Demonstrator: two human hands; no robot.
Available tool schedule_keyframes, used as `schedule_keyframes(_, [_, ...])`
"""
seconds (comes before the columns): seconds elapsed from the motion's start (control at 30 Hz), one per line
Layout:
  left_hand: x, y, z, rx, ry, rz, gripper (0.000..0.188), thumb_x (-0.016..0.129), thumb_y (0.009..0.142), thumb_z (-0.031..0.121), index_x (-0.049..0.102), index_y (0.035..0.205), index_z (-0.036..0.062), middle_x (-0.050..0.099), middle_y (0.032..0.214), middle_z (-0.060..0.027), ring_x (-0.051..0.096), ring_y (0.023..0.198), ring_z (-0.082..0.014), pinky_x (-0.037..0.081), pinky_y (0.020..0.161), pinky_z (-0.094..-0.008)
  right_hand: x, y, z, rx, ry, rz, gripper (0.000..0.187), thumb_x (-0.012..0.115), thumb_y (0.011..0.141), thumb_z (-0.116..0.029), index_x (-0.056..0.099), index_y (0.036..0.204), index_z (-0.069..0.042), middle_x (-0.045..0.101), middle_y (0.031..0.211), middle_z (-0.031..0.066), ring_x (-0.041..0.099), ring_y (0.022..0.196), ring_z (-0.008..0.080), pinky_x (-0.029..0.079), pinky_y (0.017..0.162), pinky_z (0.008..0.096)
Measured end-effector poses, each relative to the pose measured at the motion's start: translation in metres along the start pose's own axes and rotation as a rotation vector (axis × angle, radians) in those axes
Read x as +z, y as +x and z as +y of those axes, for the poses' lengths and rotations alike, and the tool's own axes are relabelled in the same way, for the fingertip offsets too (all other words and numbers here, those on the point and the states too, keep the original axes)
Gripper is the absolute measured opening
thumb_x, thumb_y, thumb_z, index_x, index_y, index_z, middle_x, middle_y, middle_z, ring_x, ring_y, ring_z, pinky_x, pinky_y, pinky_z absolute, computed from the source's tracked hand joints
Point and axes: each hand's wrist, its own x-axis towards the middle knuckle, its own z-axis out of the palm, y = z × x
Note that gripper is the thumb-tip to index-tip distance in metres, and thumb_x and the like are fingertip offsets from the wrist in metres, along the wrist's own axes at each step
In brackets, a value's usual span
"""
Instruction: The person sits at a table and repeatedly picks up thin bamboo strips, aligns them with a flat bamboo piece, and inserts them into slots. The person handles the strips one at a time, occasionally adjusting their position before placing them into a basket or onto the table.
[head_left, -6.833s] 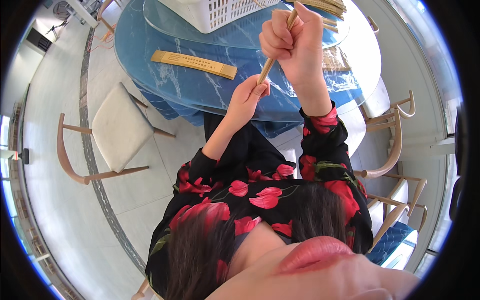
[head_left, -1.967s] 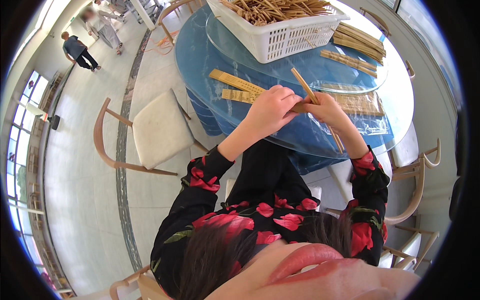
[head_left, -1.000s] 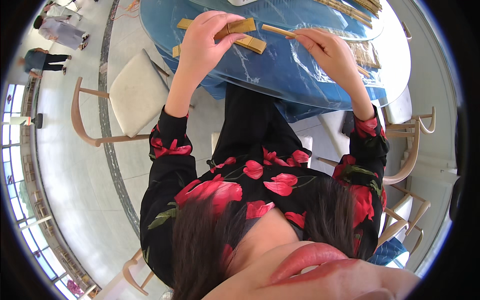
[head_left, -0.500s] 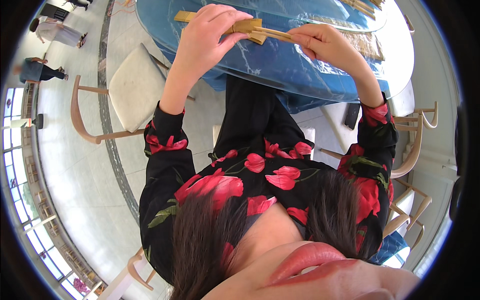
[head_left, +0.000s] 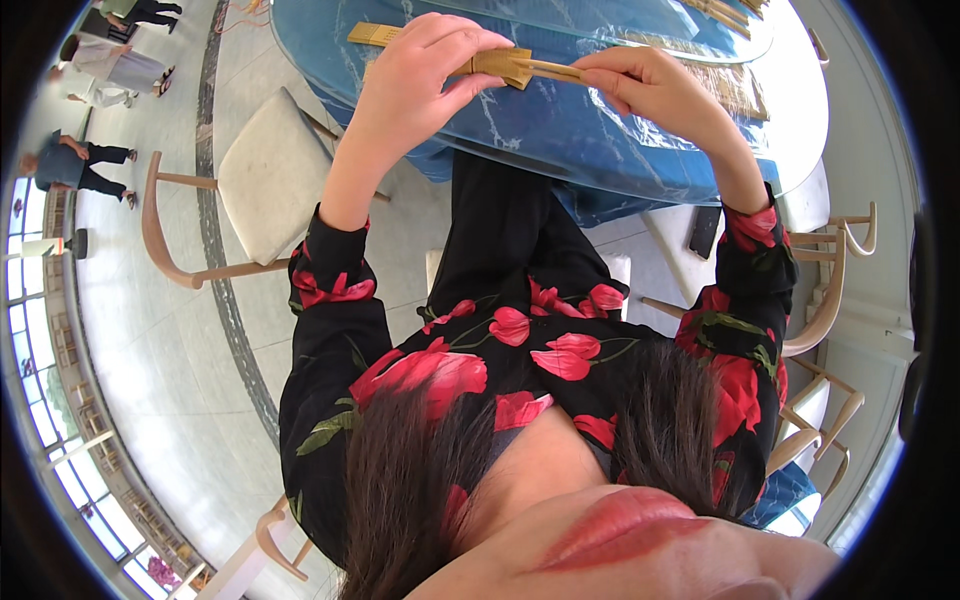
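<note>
My left hand (head_left: pixel 425 75) pinches a tan-gold paper chopstick sleeve (head_left: pixel 515 66) between thumb and fingers above the blue table (head_left: pixel 470 160). A tan strip (head_left: pixel 370 34) shows on the other side of that hand; I cannot tell whether it is the same sleeve's far end or another one. In my right hand (head_left: pixel 640 80), fingertips and thumb close on the ends of a pair of pale wooden chopsticks (head_left: pixel 558 70). The sticks lie level and run left to the sleeve's mouth, where their other ends are hidden.
Flat tan sleeves in clear wrap (head_left: pixel 725 88) lie right of my hand, and a bundle of sticks (head_left: pixel 725 14) is farther back. A chair (head_left: pixel 270 180) stands at the left, with other chairs (head_left: pixel 825 300) at the right. People (head_left: pixel 85 165) stand at the far left.
The stick ends that showed on the sleeve are now hidden at its mouth, which bulges around them. My left fingers shifted slightly right. People at the far left have moved.
</note>
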Motion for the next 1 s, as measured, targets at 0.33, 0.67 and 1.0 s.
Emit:
schedule_keyframes(0.33, [0.016, 0.005, 0.001, 0.144, 0.06, 0.028, 0.041, 0.084, 0.077, 0.017, 0.07, 0.115, 0.0099, 0.067, 0.103, -0.0056, 0.062, 0.099, -0.0282, 0.053, 0.086, -0.039, 0.03, 0.008, -0.008, -0.005, 0.203, 0.022, 0.035, 0.054, 0.107, -0.017, 0.066, 0.139, -0.009, 0.056, 0.069, 0.0011, 0.053, 0.064, 0.0084, 0.043, 0.058, 0.0262])
schedule_keyframes(0.67, [0.051, -0.01, 0.04, -0.666, -1.319, 0.658, 0.046, 0.039, 0.114, 0.039, 0.05, 0.136, 0.0001, 0.065, 0.123, -0.0154, 0.064, 0.113, -0.0262, 0.049, 0.108, -0.0389, 0.092, 0.002, -0.039, 0.198, 0.995, 0.161, 0.032, 0.055, 0.107, -0.018, 0.062, 0.132, 0.0, 0.058, 0.08, 0.0006, 0.046, 0.06, 0.0033, 0.035, 0.052, 0.0199])
schedule_keyframes(1.0, [0.056, -0.011, 0.035, -0.675, -1.34, 0.559, 0.032, 0.039, 0.114, 0.026, 0.053, 0.125, 0.0, 0.04, 0.078, 0.0036, 0.037, 0.061, -0.0079, 0.049, 0.079, -0.0326, 0.133, 0.007, -0.059, 0.22, 1.34, 0.146, 0.025, 0.049, 0.112, -0.026, 0.057, 0.116, -0.002, 0.062, 0.086, 0.0041, 0.055, 0.066, 0.0086, 0.042, 0.057, 0.0218])
